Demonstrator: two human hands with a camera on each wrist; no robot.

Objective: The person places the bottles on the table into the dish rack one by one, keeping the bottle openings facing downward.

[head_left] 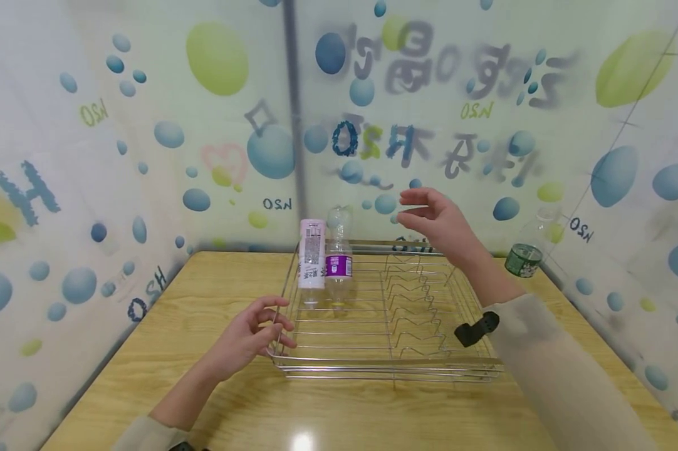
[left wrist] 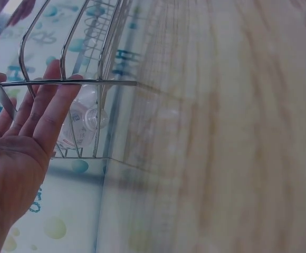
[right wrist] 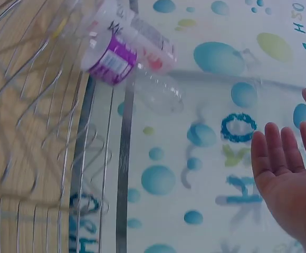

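A wire dish rack (head_left: 395, 361) stands on the wooden table. Two bottles stand upside down in its left part: one with a pink-white label (head_left: 312, 257) and a clear one with a purple label (head_left: 339, 265). My left hand (head_left: 252, 334) touches the rack's left side, its fingers loosely bent at the wires; the left wrist view shows the palm (left wrist: 24, 153) against them. Raised above the rack's back, to the right of the bottles, is my right hand (head_left: 437, 222). Nothing is in it, and its fingers (right wrist: 273, 150) are apart from the bottles.
A clear bottle with a green label (head_left: 524, 260) stands upright at the table's back right, outside the rack. Wavy wire dividers (head_left: 415, 300) fill the rack's right part. Patterned curtains (head_left: 232, 125) close off the back and both sides of the table (head_left: 147, 376).
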